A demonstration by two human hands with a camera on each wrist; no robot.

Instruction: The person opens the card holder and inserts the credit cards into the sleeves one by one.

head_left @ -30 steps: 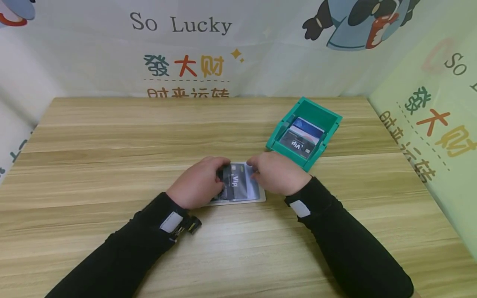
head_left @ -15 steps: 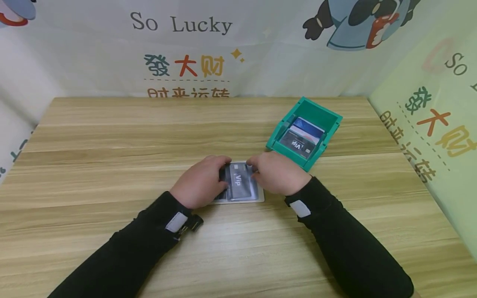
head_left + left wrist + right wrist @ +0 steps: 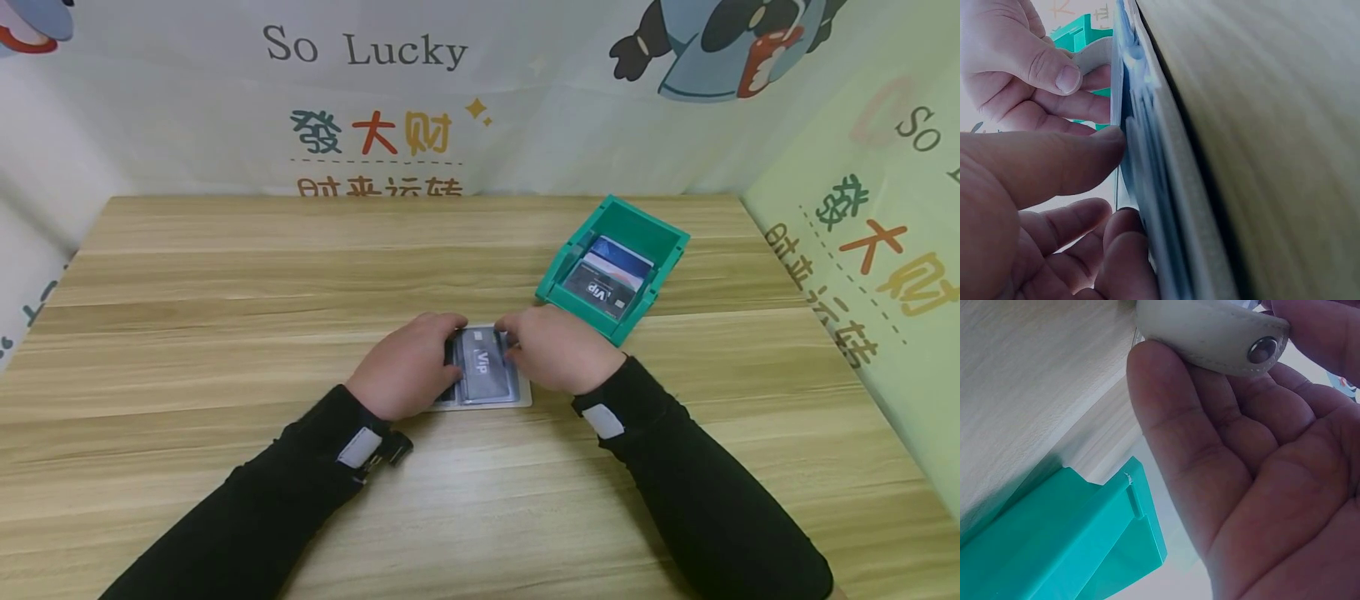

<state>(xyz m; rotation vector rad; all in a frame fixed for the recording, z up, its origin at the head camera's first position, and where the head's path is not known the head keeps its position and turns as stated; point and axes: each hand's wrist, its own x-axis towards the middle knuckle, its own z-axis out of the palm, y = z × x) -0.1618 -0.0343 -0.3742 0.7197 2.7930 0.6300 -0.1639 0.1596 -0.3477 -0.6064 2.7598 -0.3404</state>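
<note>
A pale card holder [image 3: 525, 398] with clear sleeves lies unfolded on the wooden table. In the head view, a grey card marked "VIP" [image 3: 485, 371] sits under the clear plastic of its right half. My left hand [image 3: 405, 367] grips the holder's left part, thumb and index finger by the card's left edge. Seen edge-on from the left wrist, the thumb presses the sleeves [image 3: 1154, 181] while the other fingers curl at their edge. My right hand [image 3: 562, 348] pinches the pale strap [image 3: 1210, 331], which has a round metal snap [image 3: 1263, 351], at the holder's upper right.
Just beyond my right hand stands a green open box [image 3: 579, 322]. Inside lie a dark "VIP" card [image 3: 592, 292] and a blue-and-white card [image 3: 622, 257]. A printed cloth [image 3: 525, 142] hangs behind the table [image 3: 262, 275] and along its sides.
The grey card has slid a little to the right, deeper into the clear sleeve, and my left hand has moved slightly right with it. The right hand stays where it was.
</note>
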